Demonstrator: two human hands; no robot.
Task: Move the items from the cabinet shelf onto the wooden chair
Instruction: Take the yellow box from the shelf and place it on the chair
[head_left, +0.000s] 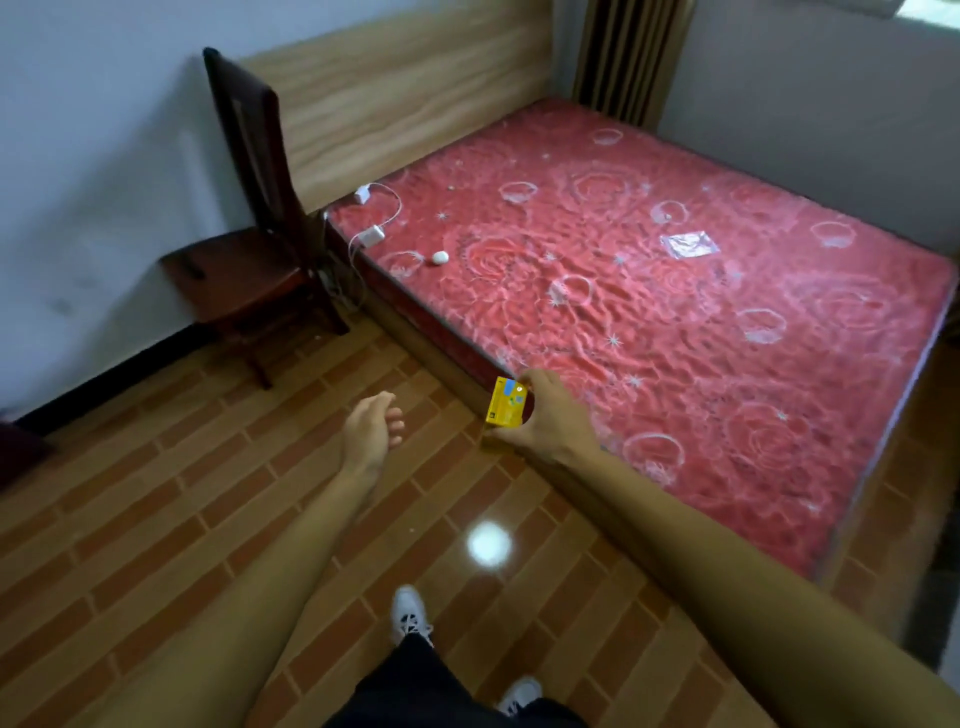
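My right hand (553, 415) grips a small yellow box (506, 402) above the near corner of the bed. Held out over the floor to its left, my left hand (371, 428) hangs with loosely curled fingers and holds nothing. The dark wooden chair (244, 270) stands at the far left against the wall, beside the bed's headboard. A small dark item (191, 270) lies on the left part of its seat. The cabinet is out of view.
A bed with a red patterned mattress (675, 322) fills the right side. On it lie white chargers with a cable (371, 234), a white round object (440, 257) and a clear plastic bag (688, 244). Brown brick-pattern floor (208, 519) lies between me and the chair.
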